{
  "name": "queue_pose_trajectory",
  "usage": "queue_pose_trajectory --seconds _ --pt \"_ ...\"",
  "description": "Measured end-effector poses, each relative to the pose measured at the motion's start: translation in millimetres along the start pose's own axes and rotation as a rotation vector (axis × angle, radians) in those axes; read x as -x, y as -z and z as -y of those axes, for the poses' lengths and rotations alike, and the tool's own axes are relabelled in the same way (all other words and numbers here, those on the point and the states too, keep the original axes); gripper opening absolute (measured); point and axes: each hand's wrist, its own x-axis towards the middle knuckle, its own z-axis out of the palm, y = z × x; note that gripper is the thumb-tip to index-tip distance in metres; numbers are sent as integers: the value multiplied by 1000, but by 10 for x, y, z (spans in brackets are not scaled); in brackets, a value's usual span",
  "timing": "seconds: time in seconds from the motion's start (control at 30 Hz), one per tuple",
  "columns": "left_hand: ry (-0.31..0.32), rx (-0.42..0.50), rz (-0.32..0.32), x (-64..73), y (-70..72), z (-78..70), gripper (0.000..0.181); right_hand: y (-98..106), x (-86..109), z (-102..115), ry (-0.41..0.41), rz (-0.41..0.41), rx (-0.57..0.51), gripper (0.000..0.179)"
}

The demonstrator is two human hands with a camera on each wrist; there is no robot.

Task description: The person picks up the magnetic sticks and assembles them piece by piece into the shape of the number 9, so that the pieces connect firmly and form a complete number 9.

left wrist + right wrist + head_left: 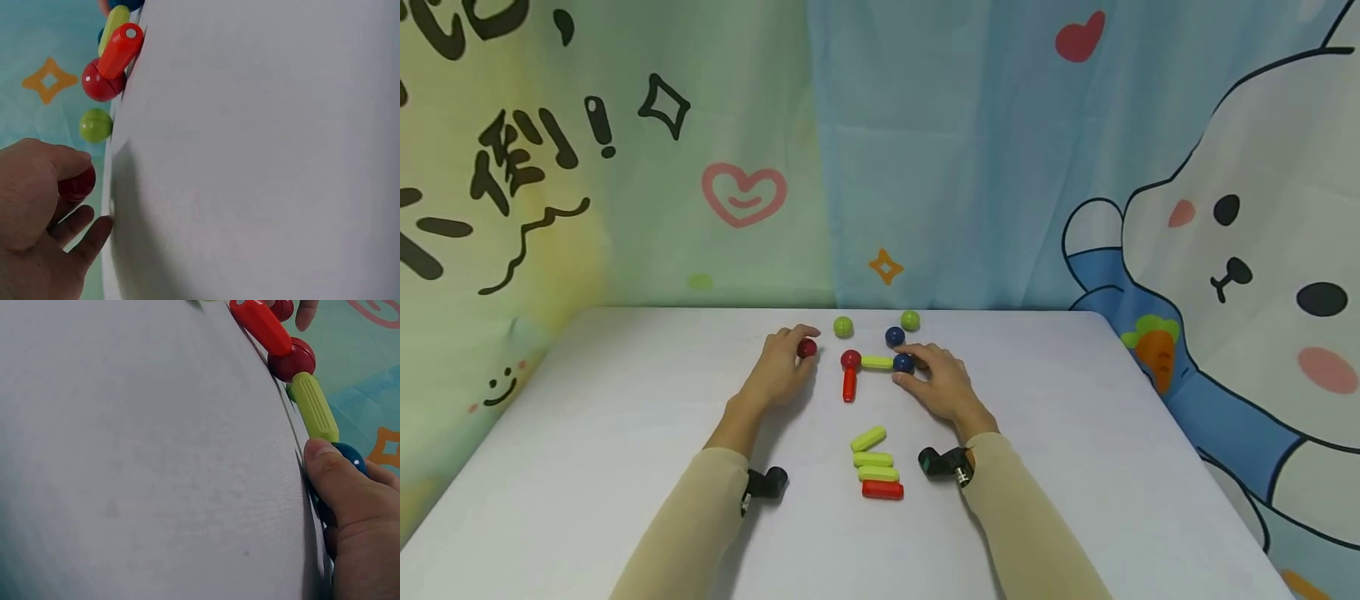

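My left hand holds a loose red ball between thumb and fingers; in the left wrist view the thumb partly covers this red ball. To its right lies a joined piece: a red ball with a red rod pointing toward me and a yellow-green rod running right to a blue ball. My right hand pinches that blue ball, and the right wrist view shows the thumb against the blue ball at the end of the yellow-green rod.
Just behind the right fingers sits another blue ball. Two green balls, one left and one right, lie near the table's back edge. Closer to me are several yellow-green rods and a red rod on the white table.
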Motion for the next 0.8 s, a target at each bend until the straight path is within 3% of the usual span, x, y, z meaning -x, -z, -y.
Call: queue_pose_trajectory --seconds 0.4,0.67,0.8 --pt "-65 -10 91 104 44 -157 43 61 -10 -67 -71 -32 -122 58" --pt "-44 -11 94 217 150 -173 42 1 -28 -52 7 -90 -111 51" --pt "-42 25 103 302 212 -159 41 -15 -64 40 32 -80 -114 50"
